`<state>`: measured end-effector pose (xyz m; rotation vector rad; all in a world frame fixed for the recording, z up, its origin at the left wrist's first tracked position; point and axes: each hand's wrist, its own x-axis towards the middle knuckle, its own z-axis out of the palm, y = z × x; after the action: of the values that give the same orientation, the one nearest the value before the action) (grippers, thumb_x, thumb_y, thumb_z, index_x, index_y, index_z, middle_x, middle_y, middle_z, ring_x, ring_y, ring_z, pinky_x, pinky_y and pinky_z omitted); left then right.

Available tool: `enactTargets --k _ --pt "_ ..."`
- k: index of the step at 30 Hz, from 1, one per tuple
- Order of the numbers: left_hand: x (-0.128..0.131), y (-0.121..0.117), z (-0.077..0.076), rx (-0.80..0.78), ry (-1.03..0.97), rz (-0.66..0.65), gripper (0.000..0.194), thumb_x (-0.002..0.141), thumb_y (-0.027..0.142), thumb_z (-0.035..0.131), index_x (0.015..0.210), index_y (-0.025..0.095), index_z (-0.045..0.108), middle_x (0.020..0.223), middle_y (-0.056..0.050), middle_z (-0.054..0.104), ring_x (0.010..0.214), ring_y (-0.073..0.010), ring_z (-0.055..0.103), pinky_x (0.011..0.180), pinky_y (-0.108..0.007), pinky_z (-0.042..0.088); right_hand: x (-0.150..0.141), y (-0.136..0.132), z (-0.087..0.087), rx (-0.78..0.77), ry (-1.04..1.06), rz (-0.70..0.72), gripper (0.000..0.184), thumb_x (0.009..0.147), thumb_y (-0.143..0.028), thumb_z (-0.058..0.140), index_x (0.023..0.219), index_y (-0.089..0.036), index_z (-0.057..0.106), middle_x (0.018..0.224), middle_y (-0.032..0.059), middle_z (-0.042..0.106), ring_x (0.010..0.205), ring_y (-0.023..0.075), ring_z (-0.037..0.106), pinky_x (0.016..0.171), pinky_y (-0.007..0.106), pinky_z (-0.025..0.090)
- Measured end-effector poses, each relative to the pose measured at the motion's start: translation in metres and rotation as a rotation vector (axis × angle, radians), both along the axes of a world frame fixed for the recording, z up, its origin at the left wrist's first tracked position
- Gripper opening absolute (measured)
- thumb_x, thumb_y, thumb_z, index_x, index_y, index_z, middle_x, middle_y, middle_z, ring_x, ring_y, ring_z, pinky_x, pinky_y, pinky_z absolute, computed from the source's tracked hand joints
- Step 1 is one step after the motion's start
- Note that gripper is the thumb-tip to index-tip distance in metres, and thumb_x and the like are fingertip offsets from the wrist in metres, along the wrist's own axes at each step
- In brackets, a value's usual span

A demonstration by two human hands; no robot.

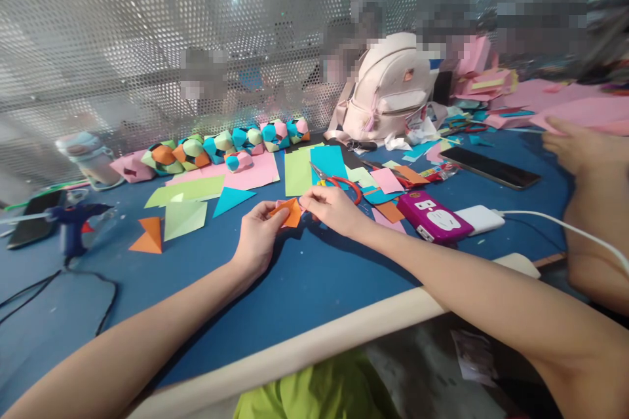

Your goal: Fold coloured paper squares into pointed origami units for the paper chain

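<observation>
My left hand [258,236] pinches a small folded orange paper piece [291,212], with a bit of pink paper showing beside it. Close by on the right, my right hand [330,208] has its thumb and fingers pressed together at the edge of the pink paper; exactly what they grip is partly hidden. Just beyond it lie red-handled scissors [346,184] on blue and green sheets. To the left of my hands are a blue paper triangle [232,201], a light green square [185,219] and a folded orange piece [149,236].
A row of folded paper balls [221,146] lines the mesh wall. A glue gun [73,226] stands at left, its cord on the table. To the right are a purple power bank [432,217], a phone [490,167] and a backpack [388,91]. Another person's hand [574,147] holds pink paper.
</observation>
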<state>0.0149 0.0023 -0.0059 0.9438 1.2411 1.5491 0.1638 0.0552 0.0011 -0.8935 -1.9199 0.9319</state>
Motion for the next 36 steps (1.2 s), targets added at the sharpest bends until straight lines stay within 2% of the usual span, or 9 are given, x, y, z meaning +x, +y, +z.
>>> enactTargets --k 7,12,20,26,30,36 --pt "-0.0017 0.001 -0.0034 0.008 0.07 -0.028 0.027 0.059 0.028 0.077 0.07 0.014 0.057 0.058 0.005 0.059 0.052 -0.0072 0.054 0.052 -0.019 0.042 -0.0026 -0.0007 -0.007 0.056 -0.068 -0.018 0.01 0.074 -0.017 0.057 0.064 -0.016 0.056 0.062 -0.0012 0.058 0.059 0.0106 0.051 0.058 0.023 0.039" --pt "-0.0008 0.0009 -0.0033 0.001 0.048 -0.023 0.028 0.058 0.027 0.076 0.069 0.016 0.054 0.057 0.005 0.059 0.051 -0.008 0.056 0.052 -0.02 0.042 -0.0029 0.0017 -0.0075 0.036 -0.014 0.004 0.012 0.078 -0.021 0.057 0.068 -0.016 0.059 0.065 0.0001 0.062 0.061 0.0113 0.054 0.059 0.024 0.04" --pt "-0.0003 -0.001 -0.0009 0.012 0.149 -0.05 0.025 0.061 0.029 0.074 0.068 0.016 0.053 0.053 0.006 0.056 0.048 -0.0076 0.052 0.049 -0.019 0.038 -0.0014 -0.0007 -0.0046 0.083 -0.036 -0.029 0.009 0.074 -0.014 0.059 0.064 -0.016 0.058 0.063 0.0005 0.062 0.061 0.0115 0.056 0.059 0.024 0.041" --pt "-0.0011 0.0005 -0.0032 0.024 0.138 -0.022 0.025 0.062 0.029 0.073 0.071 0.016 0.053 0.057 0.004 0.06 0.052 -0.0089 0.056 0.053 -0.02 0.041 -0.0026 0.0001 -0.0066 0.04 -0.031 -0.003 0.013 0.078 -0.025 0.06 0.07 -0.015 0.062 0.066 0.0011 0.064 0.063 0.0123 0.056 0.059 0.024 0.041" --pt "-0.0012 0.0002 -0.0033 0.007 0.153 -0.043 0.025 0.063 0.029 0.073 0.07 0.017 0.052 0.055 0.004 0.061 0.051 -0.0101 0.058 0.052 -0.02 0.042 -0.004 -0.0012 -0.0058 0.07 -0.072 -0.034 0.014 0.078 -0.018 0.06 0.065 -0.015 0.062 0.064 0.0006 0.064 0.061 0.0115 0.055 0.06 0.024 0.039" --pt "-0.0003 -0.0005 -0.003 -0.004 0.157 -0.08 0.025 0.064 0.029 0.073 0.072 0.016 0.054 0.055 0.005 0.059 0.048 -0.0078 0.055 0.048 -0.018 0.039 -0.0033 -0.0033 -0.0043 0.099 -0.07 -0.045 0.016 0.077 -0.015 0.061 0.061 -0.015 0.061 0.061 -0.0002 0.064 0.059 0.0106 0.055 0.058 0.023 0.038"
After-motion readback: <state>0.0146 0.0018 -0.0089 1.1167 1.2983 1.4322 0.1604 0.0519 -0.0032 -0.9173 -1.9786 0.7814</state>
